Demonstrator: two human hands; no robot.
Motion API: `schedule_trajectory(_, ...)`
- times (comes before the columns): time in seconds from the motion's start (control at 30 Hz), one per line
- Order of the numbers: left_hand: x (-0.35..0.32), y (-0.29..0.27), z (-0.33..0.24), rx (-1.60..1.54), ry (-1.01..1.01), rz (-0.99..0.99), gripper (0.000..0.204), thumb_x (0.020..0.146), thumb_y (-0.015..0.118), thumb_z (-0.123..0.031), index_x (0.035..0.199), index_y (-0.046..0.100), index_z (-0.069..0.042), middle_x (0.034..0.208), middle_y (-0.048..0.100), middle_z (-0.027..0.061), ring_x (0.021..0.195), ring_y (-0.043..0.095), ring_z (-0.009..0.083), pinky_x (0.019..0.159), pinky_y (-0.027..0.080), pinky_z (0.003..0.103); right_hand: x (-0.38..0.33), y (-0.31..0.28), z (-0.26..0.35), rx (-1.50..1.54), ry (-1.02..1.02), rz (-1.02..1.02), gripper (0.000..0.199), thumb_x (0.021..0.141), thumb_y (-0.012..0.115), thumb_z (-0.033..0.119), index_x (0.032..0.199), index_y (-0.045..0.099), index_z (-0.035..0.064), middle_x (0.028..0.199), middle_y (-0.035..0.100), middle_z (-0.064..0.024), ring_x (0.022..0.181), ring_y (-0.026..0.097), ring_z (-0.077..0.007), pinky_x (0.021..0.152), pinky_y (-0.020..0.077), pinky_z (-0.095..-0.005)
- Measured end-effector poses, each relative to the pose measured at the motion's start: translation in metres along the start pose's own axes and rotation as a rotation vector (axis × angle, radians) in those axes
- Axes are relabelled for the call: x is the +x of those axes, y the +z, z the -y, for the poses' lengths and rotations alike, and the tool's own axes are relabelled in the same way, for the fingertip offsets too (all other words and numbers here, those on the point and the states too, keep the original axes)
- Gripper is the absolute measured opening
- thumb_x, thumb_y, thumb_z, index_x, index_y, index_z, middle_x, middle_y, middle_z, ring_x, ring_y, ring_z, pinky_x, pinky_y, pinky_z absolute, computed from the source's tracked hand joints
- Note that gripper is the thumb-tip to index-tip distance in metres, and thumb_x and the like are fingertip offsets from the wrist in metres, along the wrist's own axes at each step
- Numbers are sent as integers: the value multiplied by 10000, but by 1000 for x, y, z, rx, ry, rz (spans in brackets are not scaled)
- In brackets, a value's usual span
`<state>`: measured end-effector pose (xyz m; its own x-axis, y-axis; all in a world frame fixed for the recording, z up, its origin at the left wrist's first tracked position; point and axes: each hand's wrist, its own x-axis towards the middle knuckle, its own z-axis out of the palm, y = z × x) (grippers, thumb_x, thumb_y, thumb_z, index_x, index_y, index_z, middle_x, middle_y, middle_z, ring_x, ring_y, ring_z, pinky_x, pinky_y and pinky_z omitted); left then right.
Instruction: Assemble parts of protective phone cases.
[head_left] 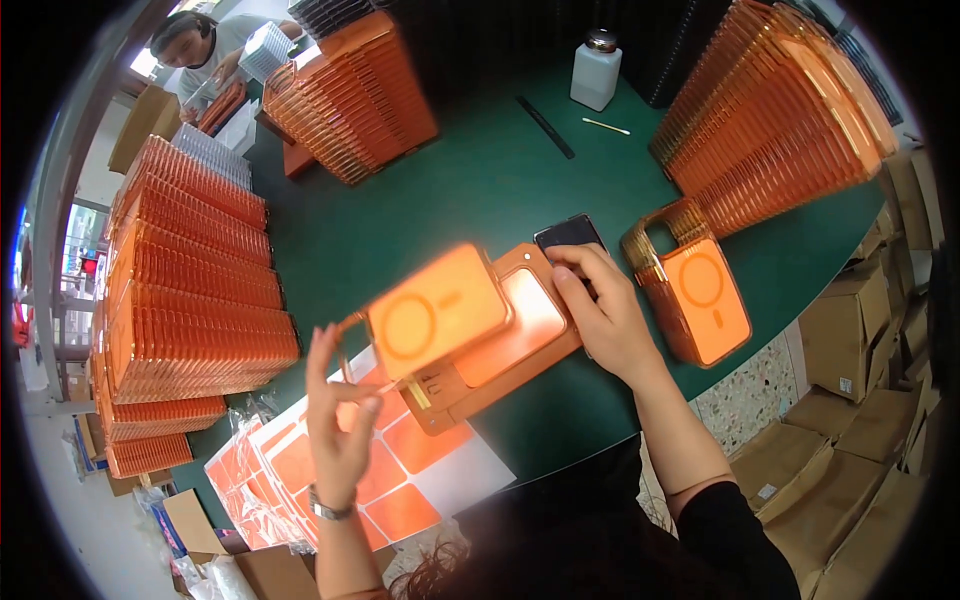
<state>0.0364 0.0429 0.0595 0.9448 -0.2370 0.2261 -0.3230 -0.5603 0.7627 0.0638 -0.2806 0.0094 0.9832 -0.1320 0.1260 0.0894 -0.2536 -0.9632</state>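
Note:
My left hand (pixel 340 430) is closed on the camera-cutout end of a translucent orange phone case (pixel 435 310), which has a ring mark on its back. The case is tilted and partly covers an orange holder plate (pixel 470 408) with a shiny, light-reflecting recessed panel (pixel 530 310). At the plate's far right end my right hand (pixel 610 325) has its thumb and curled fingers on the edge. A black flat piece (pixel 570 232) lies just beyond those fingers. Under my left hand are sheets of orange rectangular stickers (pixel 405 510) on white backing.
Right of my right hand sits a small stack of orange cases (pixel 705 290). Tall case stacks stand at left (pixel 200 290), back (pixel 360 100) and right (pixel 770 120). A white pump bottle (pixel 596 75), cotton swab (pixel 606 126) and black strip (pixel 545 127) lie farther back. Another person (pixel 205 55) works beyond.

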Motion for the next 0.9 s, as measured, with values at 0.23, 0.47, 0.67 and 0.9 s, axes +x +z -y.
schedule_trajectory(0.23, -31, 60, -17, 200, -10, -3, 309, 822, 797, -79, 1104, 672, -66, 1578, 435, 196, 1521, 288, 434, 1213, 257, 546, 3, -3, -10, 13, 84, 22, 313, 1037, 587, 194, 1195, 651, -68, 1015, 665, -69, 903, 610, -113, 814, 490, -255)
schedule_trajectory(0.47, -34, 63, -16, 226, 14, 3, 764, 859, 779, -97, 1537, 427, -64, 1607, 407, 177, 1538, 282, 358, 1233, 264, 481, 14, -3, -18, 160, 305, 185, 490, 999, 646, 382, 1149, 668, -84, 939, 725, -110, 837, 649, -131, 757, 507, -287)
schedule_trajectory(0.67, -42, 64, -12, -222, -462, -47, 853, 920, 750, -175, 1613, 272, -40, 1155, 624, 80, 1068, 569, 182, 1001, 425, 338, 17, 4, -27, 240, 244, 155, 508, 982, 680, 379, 1167, 648, -92, 866, 695, -75, 755, 611, -93, 668, 483, -251)
schedule_trajectory(0.9, -37, 58, -7, -368, -496, -3, 868, 908, 768, -152, 1625, 284, -86, 970, 514, -4, 898, 489, 123, 876, 436, 286, 10, -21, 7, -390, -246, 265, 718, 857, 794, 443, 1378, 585, -4, 1367, 558, -237, 1261, 512, -320, 1064, 417, -382)
